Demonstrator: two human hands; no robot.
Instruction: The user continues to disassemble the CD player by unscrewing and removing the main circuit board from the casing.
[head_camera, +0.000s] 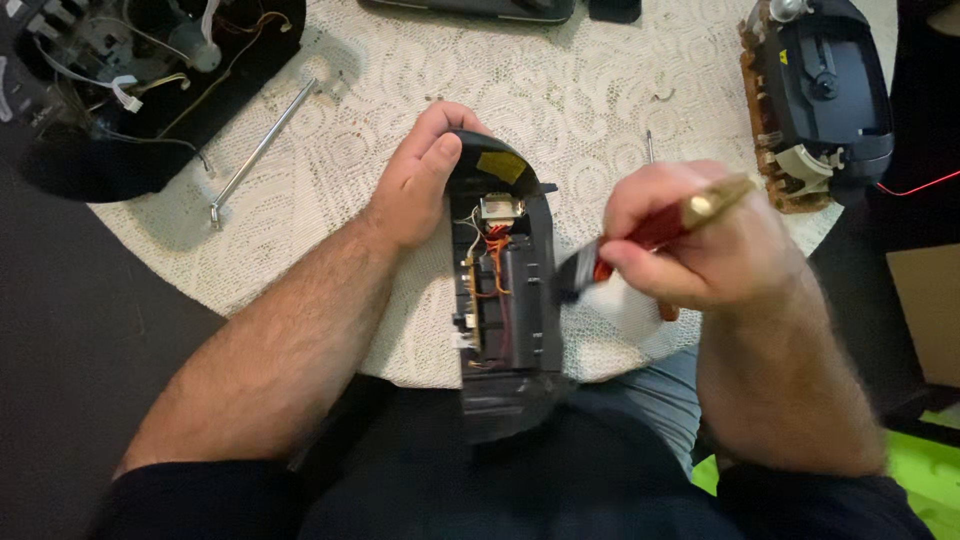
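- Black casing (510, 290), opened with its wiring showing, stands on edge at the table's (600, 90) near edge.
- My left hand (420, 180) wraps its top, steadying it.
- My right hand (690, 240) closes around a red-handled brush (640, 235); I should sweep lightly, avoiding the orange wires (490, 265).

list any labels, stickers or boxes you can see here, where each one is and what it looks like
Yellow sticker: angular patch inside the top of the open black housing steadied by the left hand.
Small yellow label: on the black unit at the table's upper right.
Cardboard box: plain brown, at the right edge, partly cut off.
No screens or signs show.
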